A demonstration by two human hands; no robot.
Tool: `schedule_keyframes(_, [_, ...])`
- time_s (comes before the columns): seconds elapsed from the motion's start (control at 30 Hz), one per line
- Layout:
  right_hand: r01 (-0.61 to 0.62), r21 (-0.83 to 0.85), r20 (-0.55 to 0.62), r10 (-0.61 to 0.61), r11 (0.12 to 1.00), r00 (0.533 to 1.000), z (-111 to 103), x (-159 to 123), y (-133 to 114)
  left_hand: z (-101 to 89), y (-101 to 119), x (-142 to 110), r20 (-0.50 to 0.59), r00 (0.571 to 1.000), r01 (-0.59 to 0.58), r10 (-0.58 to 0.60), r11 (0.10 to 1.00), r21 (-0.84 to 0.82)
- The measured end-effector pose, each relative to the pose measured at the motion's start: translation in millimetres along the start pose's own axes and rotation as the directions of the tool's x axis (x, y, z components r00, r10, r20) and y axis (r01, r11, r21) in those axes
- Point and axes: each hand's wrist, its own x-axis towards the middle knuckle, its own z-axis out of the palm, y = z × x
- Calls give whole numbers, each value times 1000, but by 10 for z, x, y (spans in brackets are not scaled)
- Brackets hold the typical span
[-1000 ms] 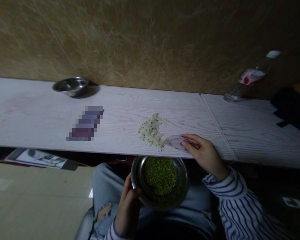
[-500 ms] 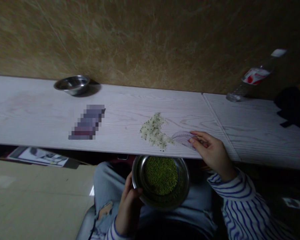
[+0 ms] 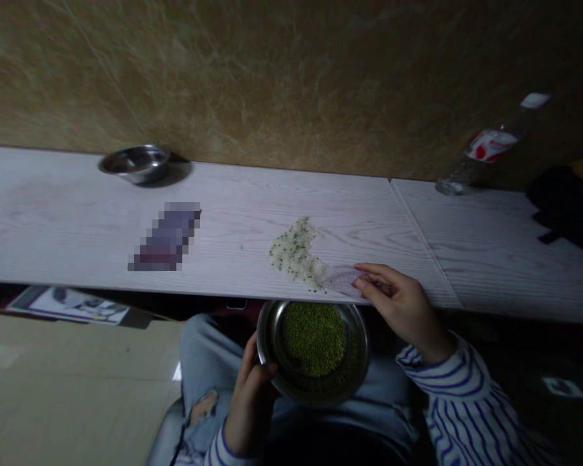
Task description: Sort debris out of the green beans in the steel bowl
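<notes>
A: What is the left hand (image 3: 250, 401) doing?
B: Its grip is closed on the near-left rim of a steel bowl (image 3: 354, 343) holding mung beans (image 3: 313, 340), lower centre of the frame, beyond the front edge of the table (image 3: 233, 194).
A: And the right hand (image 3: 393, 298)?
B: Pinching a thin, clear plastic disc (image 3: 342, 281), right beside the heap of rice (image 3: 296, 252) dotted with green, mid-frame on the table.

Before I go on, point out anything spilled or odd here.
A heap of mixed white and green grains lies loose on the counter, right by the thin clear piece in the right hand; uncontained, it looks spilled, though possibly deliberate.
</notes>
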Motion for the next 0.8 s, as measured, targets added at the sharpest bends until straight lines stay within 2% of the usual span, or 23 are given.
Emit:
schedule_keyframes(0.2, [-22,-36,-58,19,999,998,-90,-35,22,66,32,-41,-25,1000,-6,6,1000,-15])
schedule_keyframes(0.8, [8,-22,1,-8,1000,1000,-33,-44,0,51,45,-48,-7,1000,-5,5,1000,-3])
